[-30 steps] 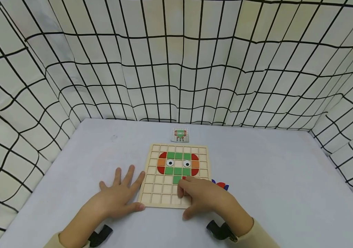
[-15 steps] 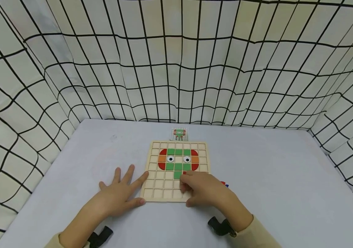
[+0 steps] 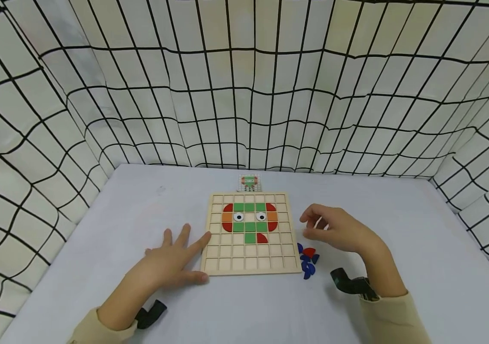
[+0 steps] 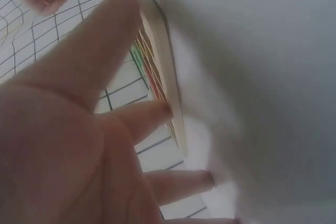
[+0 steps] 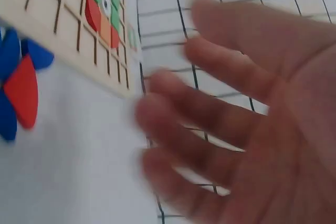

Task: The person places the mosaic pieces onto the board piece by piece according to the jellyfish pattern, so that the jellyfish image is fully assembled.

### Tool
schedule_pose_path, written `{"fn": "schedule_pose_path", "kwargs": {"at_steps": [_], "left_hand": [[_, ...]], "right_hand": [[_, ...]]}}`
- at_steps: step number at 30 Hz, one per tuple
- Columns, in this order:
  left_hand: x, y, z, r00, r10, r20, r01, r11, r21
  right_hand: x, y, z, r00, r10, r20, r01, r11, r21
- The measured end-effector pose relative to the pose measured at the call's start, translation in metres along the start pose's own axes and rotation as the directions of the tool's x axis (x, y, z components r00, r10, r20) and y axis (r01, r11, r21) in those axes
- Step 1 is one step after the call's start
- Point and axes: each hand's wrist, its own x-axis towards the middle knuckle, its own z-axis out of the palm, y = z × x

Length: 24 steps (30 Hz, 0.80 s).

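Note:
A wooden grid board (image 3: 227,263) lies on the table, with green squares (image 3: 250,238), orange squares, red quarter-circles (image 3: 262,238) and two eye pieces (image 3: 261,217) set in its cells. My left hand (image 3: 169,263) spreads its fingers at the board's left edge, index fingertip and thumb touching it. Off the board's right side, my right hand (image 3: 341,229) hovers with loosely bent fingers and nothing in them; the right wrist view shows its bare palm (image 5: 283,145). Below that hand lie loose blue pieces (image 3: 306,271) and a red quarter-circle (image 3: 309,252).
A small picture card (image 3: 249,183) with a matching coloured figure lies just behind the board. Black netting (image 3: 253,95) over white walls surrounds the table (image 3: 377,215) at the back and sides.
My right hand has left the board and moved right and up, uncovering a red quarter-circle beside the lower green square. The board has slid back towards the card and straightened.

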Motion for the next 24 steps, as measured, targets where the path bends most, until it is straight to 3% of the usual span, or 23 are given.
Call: {"fn": "schedule_pose_path", "kwargs": {"at_steps": [3, 5, 13, 24], "left_hand": [[0.005, 0.002, -0.002, 1.0, -0.014, 0.011, 0.014, 1.0, 0.004], [0.006, 0.002, -0.002, 1.0, -0.017, 0.011, 0.017, 1.0, 0.005], [0.005, 0.005, -0.003, 0.999, -0.012, 0.037, 0.012, 1.0, -0.01], [0.004, 0.003, -0.002, 1.0, -0.017, 0.006, 0.017, 1.0, 0.008]], "right_hand": [[-0.003, 0.008, -0.002, 0.993, 0.048, 0.109, -0.048, 0.999, -0.003], [-0.002, 0.011, 0.0, 0.987, 0.082, 0.139, -0.081, 0.997, -0.013], [0.003, 0.02, 0.014, 0.968, 0.214, 0.128, -0.2, 0.973, -0.112], [0.011, 0.025, 0.024, 0.971, 0.202, 0.128, -0.184, 0.973, -0.141]]}}
